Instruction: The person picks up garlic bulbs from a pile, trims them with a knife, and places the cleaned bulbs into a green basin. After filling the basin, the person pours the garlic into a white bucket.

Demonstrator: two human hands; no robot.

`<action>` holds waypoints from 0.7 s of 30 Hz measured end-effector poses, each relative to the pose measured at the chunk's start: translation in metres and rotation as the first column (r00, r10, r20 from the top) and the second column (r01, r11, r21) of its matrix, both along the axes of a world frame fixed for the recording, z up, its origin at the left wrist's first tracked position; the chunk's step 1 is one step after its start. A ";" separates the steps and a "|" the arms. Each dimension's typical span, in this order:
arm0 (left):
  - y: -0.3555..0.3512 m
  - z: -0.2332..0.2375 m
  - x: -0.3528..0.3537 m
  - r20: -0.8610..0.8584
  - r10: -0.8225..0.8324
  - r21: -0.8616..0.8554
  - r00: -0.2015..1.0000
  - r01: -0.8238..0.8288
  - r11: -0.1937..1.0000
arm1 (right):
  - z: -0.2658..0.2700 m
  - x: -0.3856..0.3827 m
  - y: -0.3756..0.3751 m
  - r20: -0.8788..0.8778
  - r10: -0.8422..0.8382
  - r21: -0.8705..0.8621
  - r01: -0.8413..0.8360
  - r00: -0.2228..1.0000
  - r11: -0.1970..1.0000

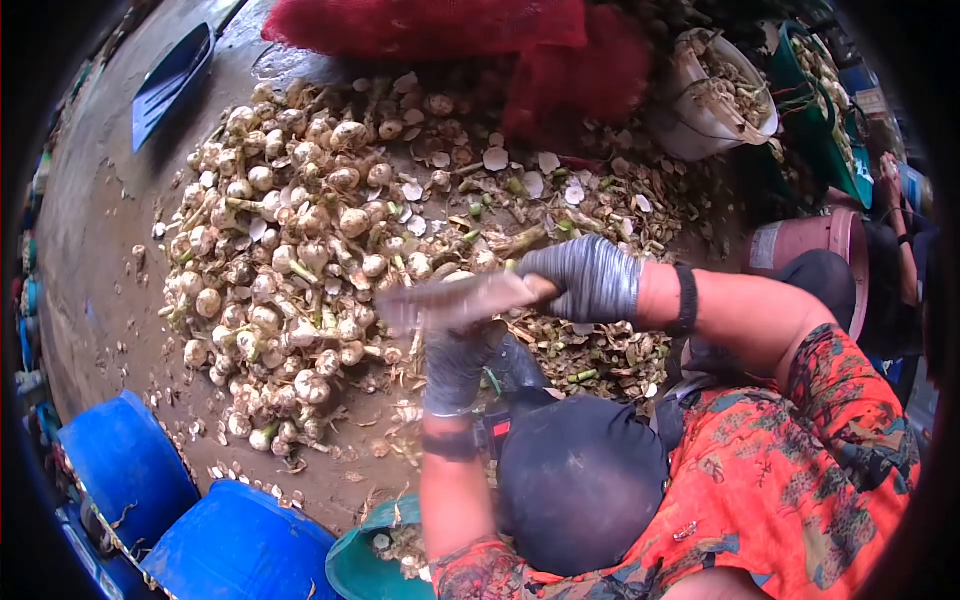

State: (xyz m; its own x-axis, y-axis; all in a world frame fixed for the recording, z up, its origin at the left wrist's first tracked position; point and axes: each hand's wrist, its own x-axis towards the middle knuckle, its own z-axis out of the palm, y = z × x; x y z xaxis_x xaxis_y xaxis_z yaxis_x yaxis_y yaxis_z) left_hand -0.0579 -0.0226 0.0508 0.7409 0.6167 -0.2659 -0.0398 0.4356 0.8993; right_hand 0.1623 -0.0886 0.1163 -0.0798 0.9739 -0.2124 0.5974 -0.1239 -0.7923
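Observation:
My right hand [592, 278], in a grey glove, is closed round the wooden handle of a knife [455, 303]. Its broad blade points left and is smeared by motion. Just below the blade is my left hand [460, 365], also gloved, with its fingers bent and partly covered. What those fingers hold is hidden. Beyond both hands spreads a large heap of garlic bulbs [300, 240] with soil and stems on them. Cut stems and root trimmings [600, 355] lie under and beside my right hand.
Blue drums [240, 545] and a green tub [370, 550] stand at the lower left. A blue scoop [175, 85] lies upper left. Red mesh sacks [430, 25] are at the top. A white bucket [715, 110] and pink bucket [812, 250] stand right, near another person's hand [889, 178].

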 end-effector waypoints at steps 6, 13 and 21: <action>-0.025 -0.041 -0.017 -0.112 0.129 0.199 0.985 -0.106 0.974 | 0.025 0.001 0.006 0.256 0.367 -0.079 -0.359 0.894 0.930; -0.028 0.017 -0.005 -0.009 0.192 0.120 0.981 -0.190 0.974 | -0.004 -0.002 -0.008 0.348 0.362 -0.049 -0.369 0.865 0.928; -0.049 0.068 -0.049 -0.259 0.334 0.474 0.906 -0.182 0.862 | -0.043 0.056 -0.016 0.537 -0.099 -0.046 0.146 0.838 0.988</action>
